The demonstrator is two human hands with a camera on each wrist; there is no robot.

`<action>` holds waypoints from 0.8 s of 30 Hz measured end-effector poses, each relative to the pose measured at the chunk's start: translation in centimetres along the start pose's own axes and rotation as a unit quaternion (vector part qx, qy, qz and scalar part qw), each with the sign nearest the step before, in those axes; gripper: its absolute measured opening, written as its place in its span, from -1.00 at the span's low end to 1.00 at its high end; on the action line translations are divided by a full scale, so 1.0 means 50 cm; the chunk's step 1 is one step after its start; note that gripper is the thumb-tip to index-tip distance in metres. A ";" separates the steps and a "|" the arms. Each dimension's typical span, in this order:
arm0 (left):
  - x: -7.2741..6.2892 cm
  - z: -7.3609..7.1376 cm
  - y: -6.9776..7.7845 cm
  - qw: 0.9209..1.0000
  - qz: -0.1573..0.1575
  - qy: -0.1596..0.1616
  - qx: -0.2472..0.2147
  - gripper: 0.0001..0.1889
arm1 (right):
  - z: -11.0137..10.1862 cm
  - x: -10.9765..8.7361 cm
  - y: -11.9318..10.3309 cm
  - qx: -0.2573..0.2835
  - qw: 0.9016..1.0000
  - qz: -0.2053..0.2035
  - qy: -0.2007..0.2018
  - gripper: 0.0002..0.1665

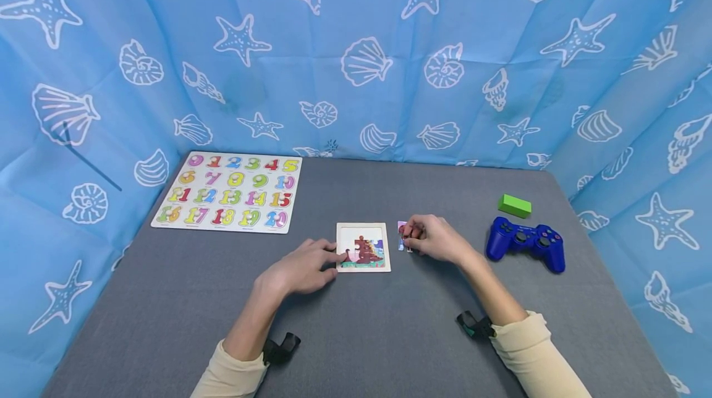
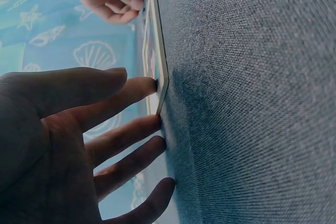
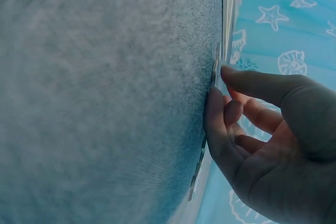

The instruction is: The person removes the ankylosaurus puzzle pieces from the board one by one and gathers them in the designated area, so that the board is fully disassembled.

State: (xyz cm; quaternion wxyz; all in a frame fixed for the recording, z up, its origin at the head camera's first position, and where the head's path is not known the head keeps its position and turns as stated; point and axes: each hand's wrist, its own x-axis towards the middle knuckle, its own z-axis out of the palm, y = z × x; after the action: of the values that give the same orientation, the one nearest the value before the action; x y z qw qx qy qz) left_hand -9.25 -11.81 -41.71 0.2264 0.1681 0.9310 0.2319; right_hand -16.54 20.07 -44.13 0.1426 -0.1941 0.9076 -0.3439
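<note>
Wooden jigsaw tray (image 1: 360, 225), mid-table, partly filled with reddish-brown and multicoloured pieces (image 1: 368, 254); picture legible in the head view, tray only a thin edge from the left wrist.

Left hand (image 1: 306, 265): fingers extended and spread, gripping nothing; left wrist view shows index fingertip over the tray's rim.

Right hand (image 1: 436, 238): fingers curled, at loose puzzle pieces (image 1: 401, 243) just right of the tray; right wrist view shows a piece by thumb and forefinger, pinched or not, cannot tell.

Head view only: number puzzle board (image 1: 224, 170), blue game controller (image 1: 525, 240), green block (image 1: 514, 206).
</note>
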 end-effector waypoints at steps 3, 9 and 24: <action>0.000 0.000 -0.001 1.000 0.000 0.000 0.000 -0.53 | 0.000 0.002 -0.002 0.006 1.000 -0.006 0.004 -0.92; 0.000 0.000 -0.002 1.000 0.002 -0.002 0.000 -0.53 | 0.004 0.008 -0.011 0.029 0.999 -0.026 0.000 -0.90; 0.003 0.001 -0.003 1.000 -0.003 -0.003 0.007 -0.52 | 0.029 0.028 -0.050 0.096 0.994 -0.044 -0.035 -0.84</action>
State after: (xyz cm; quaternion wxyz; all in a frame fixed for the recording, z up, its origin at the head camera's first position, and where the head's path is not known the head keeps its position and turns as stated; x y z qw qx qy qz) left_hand -9.41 -11.87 -41.87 0.2282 0.1676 0.9324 0.2246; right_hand -16.58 16.89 -43.65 0.1771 -0.2314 0.8551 -0.4288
